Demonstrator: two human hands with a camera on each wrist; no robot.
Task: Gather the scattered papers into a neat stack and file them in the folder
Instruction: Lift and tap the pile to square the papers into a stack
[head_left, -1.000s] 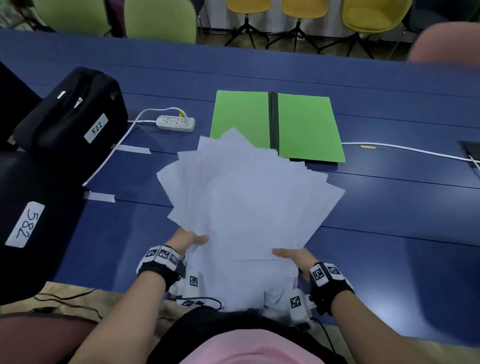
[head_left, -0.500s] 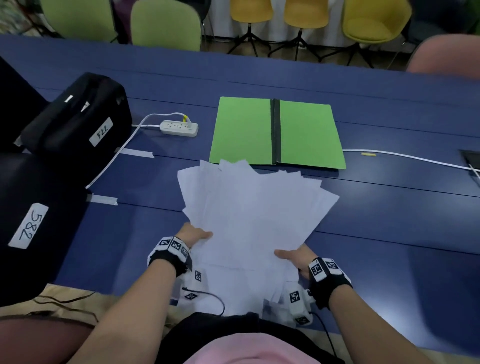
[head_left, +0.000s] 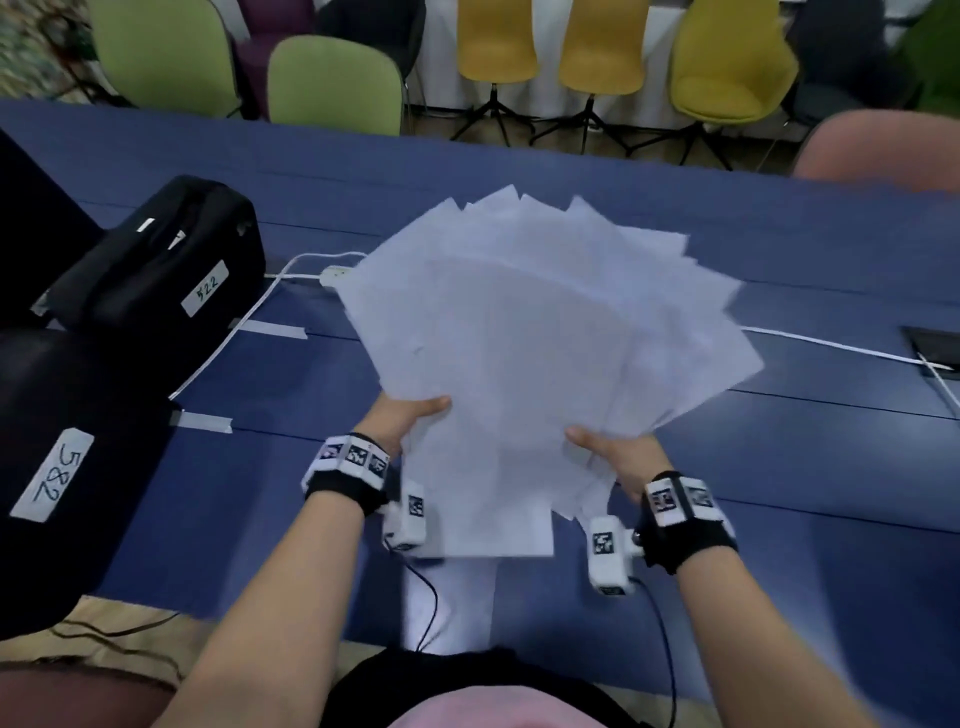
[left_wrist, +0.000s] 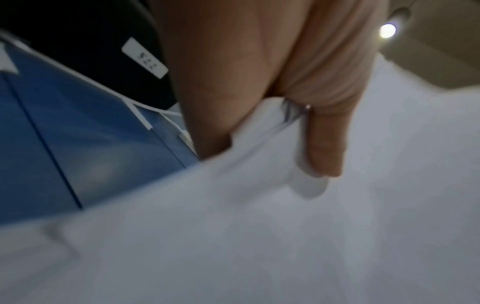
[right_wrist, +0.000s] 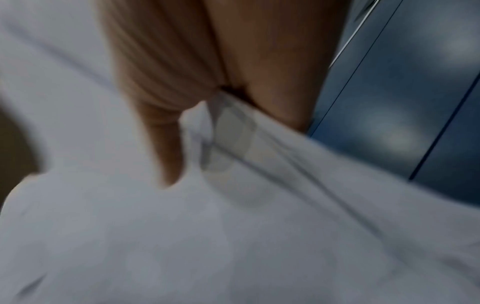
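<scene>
From the head view, a fanned bunch of white papers (head_left: 540, 353) is held up above the blue tabletop (head_left: 810, 467), tilted away from the person. The corners stick out in many ways, so the stack is not neat yet. To do this step well, the papers should be held loosely, stood on one edge on the tabletop and tapped until all the edges line up. If they are squeezed too hard, they cannot slide into place. The left hand (head_left: 402, 415) is closed on the left lower edge of the papers, with the thumb on top. The right hand (head_left: 618, 452) is closed on the right lower edge in the same way. The folder cannot be seen; it may be hidden behind the papers.

From the left wrist view, the papers (left_wrist: 259, 226) are pinched between the thumb and the fingers (left_wrist: 324, 148) of the left hand. The picture is blurred.

From the right wrist view, the papers (right_wrist: 233, 236) are pinched by the right hand as well, with the thumb (right_wrist: 166, 144) pressed on the sheets. The tabletop (right_wrist: 415, 102) is seen beside the hand.
</scene>
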